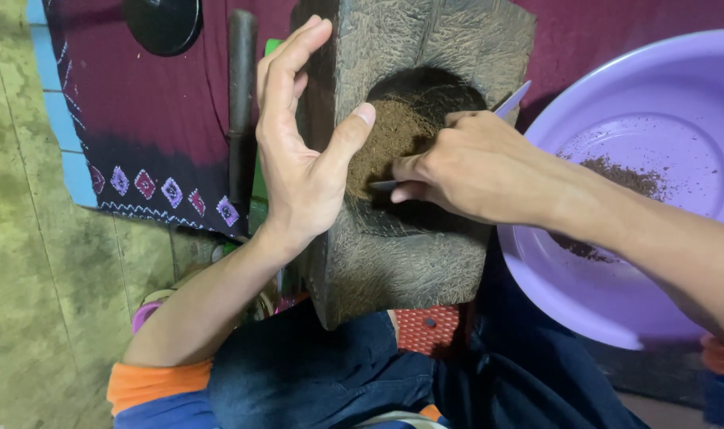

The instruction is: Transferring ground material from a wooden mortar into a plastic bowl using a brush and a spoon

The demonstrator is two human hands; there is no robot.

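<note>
A home floor workspace: worn concrete floor point(28, 262), patterned cloth point(139, 119), wooden mortar point(410, 262).

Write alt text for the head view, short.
Seen from above, a right hand scrapes brown powder in the hollow of a dark wooden mortar with a thin flat tool, while the open left hand steadies the mortar's side. A purple basin with some powder sits at right.

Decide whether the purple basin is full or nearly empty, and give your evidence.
Nearly empty: the basin holds only scattered brown powder; most of its floor shows bare.
</note>
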